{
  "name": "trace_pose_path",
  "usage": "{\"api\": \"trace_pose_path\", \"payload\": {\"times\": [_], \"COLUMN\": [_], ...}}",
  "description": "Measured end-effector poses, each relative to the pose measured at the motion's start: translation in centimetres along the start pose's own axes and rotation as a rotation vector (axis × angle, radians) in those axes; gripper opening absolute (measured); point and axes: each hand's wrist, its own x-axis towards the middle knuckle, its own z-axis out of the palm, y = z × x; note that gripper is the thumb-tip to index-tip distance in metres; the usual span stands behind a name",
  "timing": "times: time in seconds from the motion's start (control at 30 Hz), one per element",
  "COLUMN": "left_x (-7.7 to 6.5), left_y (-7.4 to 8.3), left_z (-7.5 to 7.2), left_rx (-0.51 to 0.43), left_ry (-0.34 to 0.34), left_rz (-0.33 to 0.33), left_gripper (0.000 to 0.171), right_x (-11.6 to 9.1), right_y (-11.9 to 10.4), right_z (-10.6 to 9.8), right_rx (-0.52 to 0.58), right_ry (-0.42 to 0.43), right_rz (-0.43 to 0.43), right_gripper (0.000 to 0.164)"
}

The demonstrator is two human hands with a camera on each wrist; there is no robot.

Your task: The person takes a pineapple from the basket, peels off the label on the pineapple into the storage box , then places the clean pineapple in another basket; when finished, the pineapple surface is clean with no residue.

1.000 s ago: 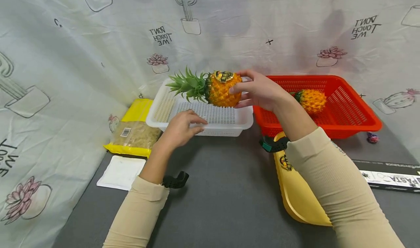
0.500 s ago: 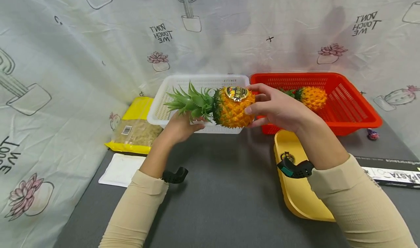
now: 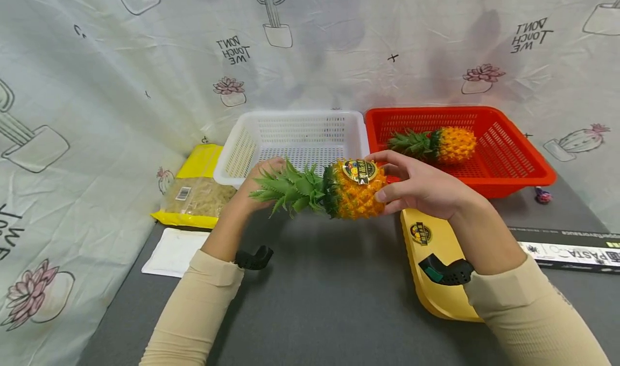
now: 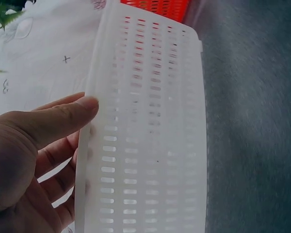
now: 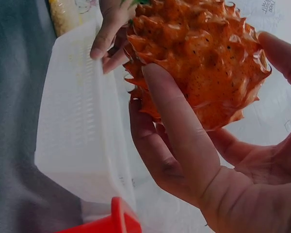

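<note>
My right hand (image 3: 428, 188) grips the base of a pineapple (image 3: 360, 194) and holds it sideways above the table, its green crown to the left. The fruit has orange spiky skin and a black-gold label; in the right wrist view, my fingers curl round its base. Behind the crown, my left hand (image 3: 254, 185) is at the front left rim of a white slotted basket (image 3: 334, 121). The left wrist view has the thumb (image 4: 85, 108) on the outer side of that rim, the other fingertips hidden behind it. The part of the basket floor that shows is bare.
A red basket (image 3: 513, 177) with another pineapple (image 3: 455, 145) stands right of the white one. A yellow tray (image 3: 433, 253) lies under my right forearm. Pasta box (image 3: 571, 255) at right; yellow bag (image 3: 201, 194) and white packet (image 3: 174, 253) at left.
My right hand has brought the pineapple from over the white basket toward me, lower and slightly right. My left hand has gone from above the basket's front edge to its rim.
</note>
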Motion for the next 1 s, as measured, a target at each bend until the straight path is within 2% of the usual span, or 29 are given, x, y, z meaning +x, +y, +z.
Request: {"api": "trace_pose_path", "payload": {"times": [0.07, 0.1, 0.2, 0.27, 0.37, 0.77, 1.0], "left_x": [0.3, 0.3, 0.7, 0.9, 1.0, 0.9, 1.0], "left_y": [-0.5, -0.7, -0.9, -1.0, -0.8, -0.3, -0.2], "left_z": [-0.2, -0.3, -0.9, -1.1, -1.1, -0.7, -0.8], "left_rx": [-0.05, 0.121, 0.245, 0.275, 0.275, 0.22, 0.249], "left_ry": [-0.027, -0.015, -0.071, -0.1, -0.12, -0.105, -0.115], "left_rz": [-0.043, 0.008, 0.007, -0.001, -0.027, -0.086, -0.082], "left_gripper": [0.009, 0.011, 0.025, 0.027, 0.024, 0.023, 0.023], "right_x": [-0.1, 0.0, 0.3, 0.5, 0.5, 1.3, 1.8], "right_y": [0.3, 0.5, 1.2, 1.8, 2.6, 5.2, 6.4], "right_z": [0.0, 0.1, 0.2, 0.2, 0.0, -0.3, 0.1], "right_rx": [-0.002, -0.003, -0.005, -0.003, -0.002, 0.005, -0.033], "right_ry": [-0.009, -0.015, -0.027, -0.026, -0.018, -0.048, -0.033], "right_rz": [0.005, 0.006, 0.016, 0.031, 0.057, 0.086, 0.117], "right_gripper": [0.068, 0.068, 0.069, 0.071, 0.072, 0.074, 0.077]}}
